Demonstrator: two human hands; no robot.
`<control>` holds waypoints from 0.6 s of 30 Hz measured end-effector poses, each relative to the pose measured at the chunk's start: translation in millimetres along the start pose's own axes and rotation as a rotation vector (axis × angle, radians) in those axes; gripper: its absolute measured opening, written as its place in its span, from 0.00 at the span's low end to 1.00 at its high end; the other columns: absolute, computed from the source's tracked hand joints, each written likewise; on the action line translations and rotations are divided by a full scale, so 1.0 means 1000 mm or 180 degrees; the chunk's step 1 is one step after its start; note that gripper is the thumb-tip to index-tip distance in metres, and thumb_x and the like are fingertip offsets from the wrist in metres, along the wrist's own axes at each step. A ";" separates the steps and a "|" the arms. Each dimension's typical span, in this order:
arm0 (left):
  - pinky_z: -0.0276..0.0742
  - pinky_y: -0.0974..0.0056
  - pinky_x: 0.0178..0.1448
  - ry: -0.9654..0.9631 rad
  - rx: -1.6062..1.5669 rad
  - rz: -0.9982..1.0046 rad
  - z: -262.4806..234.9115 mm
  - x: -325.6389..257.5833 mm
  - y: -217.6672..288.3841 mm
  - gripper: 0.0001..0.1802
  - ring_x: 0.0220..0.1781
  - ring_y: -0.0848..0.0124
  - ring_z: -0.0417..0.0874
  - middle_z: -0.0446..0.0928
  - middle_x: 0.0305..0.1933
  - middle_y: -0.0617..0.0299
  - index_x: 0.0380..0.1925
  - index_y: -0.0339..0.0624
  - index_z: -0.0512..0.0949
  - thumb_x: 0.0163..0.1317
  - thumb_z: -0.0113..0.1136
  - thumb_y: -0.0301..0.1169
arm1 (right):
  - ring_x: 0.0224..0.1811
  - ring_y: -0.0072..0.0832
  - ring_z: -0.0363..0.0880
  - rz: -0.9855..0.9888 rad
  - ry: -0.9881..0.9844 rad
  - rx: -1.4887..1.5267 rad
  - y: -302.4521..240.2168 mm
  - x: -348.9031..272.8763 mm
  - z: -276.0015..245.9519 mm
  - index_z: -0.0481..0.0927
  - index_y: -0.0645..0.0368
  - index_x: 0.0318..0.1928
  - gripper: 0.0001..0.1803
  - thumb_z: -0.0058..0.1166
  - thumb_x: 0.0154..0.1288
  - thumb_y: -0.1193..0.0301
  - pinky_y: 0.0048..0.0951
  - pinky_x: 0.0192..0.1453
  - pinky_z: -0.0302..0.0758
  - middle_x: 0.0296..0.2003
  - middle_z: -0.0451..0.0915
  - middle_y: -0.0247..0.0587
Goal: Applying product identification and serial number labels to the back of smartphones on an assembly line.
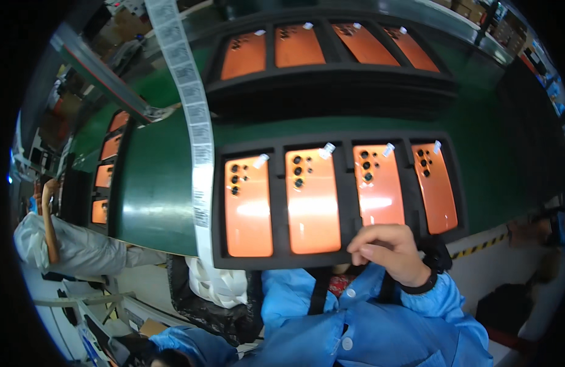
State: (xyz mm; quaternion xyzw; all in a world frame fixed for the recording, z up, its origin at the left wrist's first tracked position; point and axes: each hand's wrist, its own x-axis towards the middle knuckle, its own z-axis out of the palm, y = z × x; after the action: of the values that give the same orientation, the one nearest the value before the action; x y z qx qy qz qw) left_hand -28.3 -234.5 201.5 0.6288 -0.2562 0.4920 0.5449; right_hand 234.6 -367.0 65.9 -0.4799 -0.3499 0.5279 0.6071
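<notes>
My right hand (389, 252) is over the near edge of a black foam tray (279, 199), in front of the third phone. Its fingers are curled with the thumb close to them; whether they pinch anything small I cannot make out. Four slots hold orange smartphones, camera side up: the first phone (248, 214), the second phone (313, 208), the third phone (379, 186) and the fourth phone (436, 196). Each bears a small pale tab at its top right corner. My left hand is out of sight; only the blue left sleeve (288, 300) shows.
A long white label strip (200, 147) hangs across the tray's left side toward a black bag (184, 300) of white material. Behind stands a stack of black trays (331, 98) with more orange phones. Another phone tray (120, 159) and a co-worker's arm (49, 220) are at left.
</notes>
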 end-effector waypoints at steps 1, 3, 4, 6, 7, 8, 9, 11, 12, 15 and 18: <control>0.78 0.56 0.47 0.0184 0.0231 -0.0009 -0.027 -0.017 -0.006 0.07 0.39 0.61 0.82 0.80 0.42 0.55 0.33 0.40 0.80 0.53 0.64 0.25 | 0.31 0.20 0.77 0.0025 0.0288 0.0055 0.001 -0.005 -0.010 0.80 0.67 0.41 0.09 0.50 0.67 0.75 0.21 0.35 0.73 0.30 0.80 0.38; 0.68 0.52 0.64 0.0790 0.2471 -0.1238 -0.056 -0.014 -0.017 0.32 0.65 0.52 0.70 0.64 0.66 0.41 0.63 0.29 0.61 0.59 0.55 0.30 | 0.31 0.20 0.77 0.0173 0.0451 0.0030 0.007 -0.009 -0.020 0.80 0.68 0.40 0.10 0.49 0.68 0.73 0.20 0.36 0.73 0.29 0.80 0.39; 0.67 0.56 0.65 0.1284 0.2763 -0.1886 -0.065 -0.005 -0.042 0.34 0.66 0.54 0.69 0.63 0.66 0.42 0.65 0.31 0.60 0.59 0.55 0.30 | 0.31 0.20 0.77 0.0210 0.0497 0.0046 0.007 -0.011 -0.024 0.80 0.68 0.39 0.11 0.48 0.68 0.73 0.20 0.36 0.73 0.29 0.80 0.39; 0.71 0.59 0.62 0.1176 0.2442 -0.2661 -0.115 -0.018 -0.085 0.39 0.66 0.56 0.68 0.65 0.64 0.43 0.67 0.34 0.57 0.56 0.62 0.28 | 0.31 0.20 0.77 0.0295 0.0654 -0.0132 -0.001 -0.013 -0.034 0.81 0.68 0.38 0.11 0.48 0.68 0.73 0.20 0.36 0.73 0.29 0.81 0.40; 0.73 0.58 0.59 0.1138 0.2336 -0.3035 -0.137 -0.034 -0.095 0.43 0.67 0.57 0.67 0.66 0.63 0.42 0.68 0.35 0.55 0.54 0.65 0.27 | 0.31 0.21 0.77 0.0322 0.0659 -0.0439 -0.009 -0.010 -0.034 0.81 0.69 0.38 0.11 0.48 0.68 0.74 0.21 0.37 0.74 0.29 0.81 0.39; 0.73 0.62 0.58 0.1141 0.2386 -0.3226 -0.149 -0.051 -0.108 0.43 0.64 0.59 0.70 0.67 0.61 0.45 0.68 0.34 0.57 0.54 0.67 0.30 | 0.31 0.21 0.77 0.0208 0.0549 -0.0819 -0.016 -0.004 -0.035 0.81 0.68 0.39 0.10 0.48 0.67 0.74 0.22 0.38 0.74 0.29 0.81 0.40; 0.72 0.65 0.56 0.1154 0.2442 -0.3438 -0.159 -0.064 -0.113 0.43 0.60 0.62 0.73 0.69 0.60 0.48 0.67 0.34 0.58 0.53 0.69 0.33 | 0.31 0.21 0.77 0.0100 0.0430 -0.1185 -0.023 0.002 -0.035 0.81 0.68 0.39 0.10 0.49 0.67 0.75 0.22 0.38 0.74 0.29 0.81 0.40; 0.75 0.67 0.51 0.1171 0.2151 -0.3917 -0.175 -0.077 -0.120 0.42 0.54 0.64 0.77 0.72 0.56 0.48 0.64 0.31 0.61 0.53 0.70 0.34 | 0.30 0.24 0.77 -0.0313 0.0313 -0.1776 -0.037 0.020 -0.026 0.82 0.67 0.39 0.09 0.51 0.65 0.75 0.24 0.38 0.74 0.29 0.81 0.41; 0.77 0.69 0.46 0.1127 0.1788 -0.4419 -0.181 -0.079 -0.123 0.40 0.48 0.66 0.80 0.75 0.53 0.49 0.62 0.28 0.63 0.53 0.71 0.36 | 0.30 0.26 0.77 -0.0705 0.0266 -0.2348 -0.042 0.031 -0.020 0.82 0.67 0.39 0.08 0.53 0.64 0.76 0.26 0.38 0.74 0.29 0.81 0.43; 0.78 0.70 0.39 0.0646 0.1634 -0.5161 -0.190 -0.083 -0.129 0.30 0.35 0.72 0.82 0.81 0.40 0.57 0.52 0.28 0.73 0.56 0.69 0.38 | 0.32 0.34 0.77 -0.1679 0.0053 -0.2931 -0.043 0.071 0.001 0.82 0.65 0.39 0.08 0.56 0.59 0.76 0.30 0.38 0.74 0.29 0.80 0.45; 0.77 0.71 0.35 0.0952 0.1160 -0.5000 -0.175 -0.091 -0.124 0.17 0.32 0.76 0.81 0.82 0.32 0.61 0.40 0.30 0.80 0.62 0.63 0.36 | 0.38 0.38 0.76 -0.2217 -0.0132 -0.3002 -0.029 0.105 0.031 0.82 0.63 0.39 0.10 0.60 0.56 0.74 0.33 0.41 0.72 0.32 0.79 0.41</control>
State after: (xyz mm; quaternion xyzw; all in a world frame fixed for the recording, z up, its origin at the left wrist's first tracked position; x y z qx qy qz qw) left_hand -16.1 -55.5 52.7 0.6313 0.4182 0.0796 0.6482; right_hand 235.5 -257.9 93.8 -0.5445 -0.6959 0.0939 0.4587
